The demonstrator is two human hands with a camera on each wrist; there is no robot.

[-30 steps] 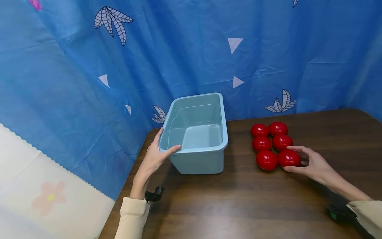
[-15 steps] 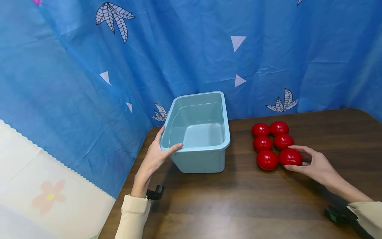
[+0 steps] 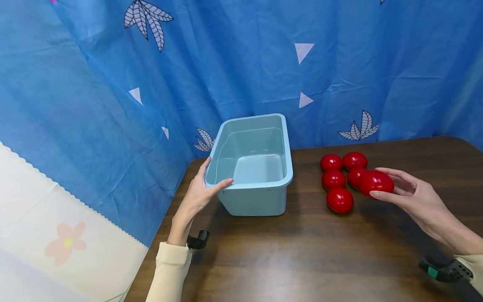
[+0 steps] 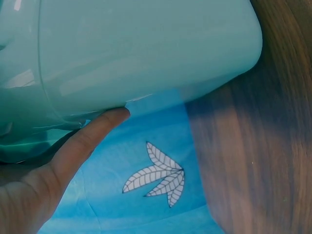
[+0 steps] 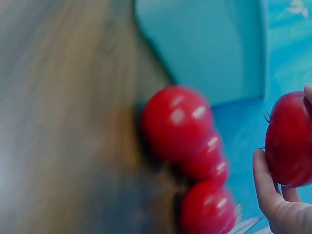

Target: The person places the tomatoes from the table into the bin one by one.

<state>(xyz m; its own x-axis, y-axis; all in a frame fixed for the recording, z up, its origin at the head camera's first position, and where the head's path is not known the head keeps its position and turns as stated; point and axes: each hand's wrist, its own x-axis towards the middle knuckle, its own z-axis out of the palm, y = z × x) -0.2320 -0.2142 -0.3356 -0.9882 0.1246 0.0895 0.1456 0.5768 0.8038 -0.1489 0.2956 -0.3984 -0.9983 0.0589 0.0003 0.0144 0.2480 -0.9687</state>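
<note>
A light-blue plastic bin [image 3: 253, 201] stands at the table's left back, its inside bare. My left hand [image 3: 198, 195] grips its near left corner, thumb over the front rim and fingers along the left side. In the left wrist view one finger [image 4: 92, 134] lies against the bin's wall [image 4: 146, 53]. My right hand [image 3: 426, 201] holds a shiny red tomato [image 3: 377, 183] between thumb and fingers, raised off the table; the right wrist view shows this tomato [image 5: 290, 141] at its right edge. Several other tomatoes [image 3: 340, 200] lie close together just left of it.
The dark wooden table [image 3: 302, 256] extends in front of the bin and tomatoes. A blue patterned curtain [image 3: 241, 58] hangs right behind the table's back edge. Pale cloth [image 3: 45, 209] with a flower print hangs at the left.
My right hand has lifted the nearest right tomato off the table and moved slightly right and up with it. My left hand keeps its place on the bin.
</note>
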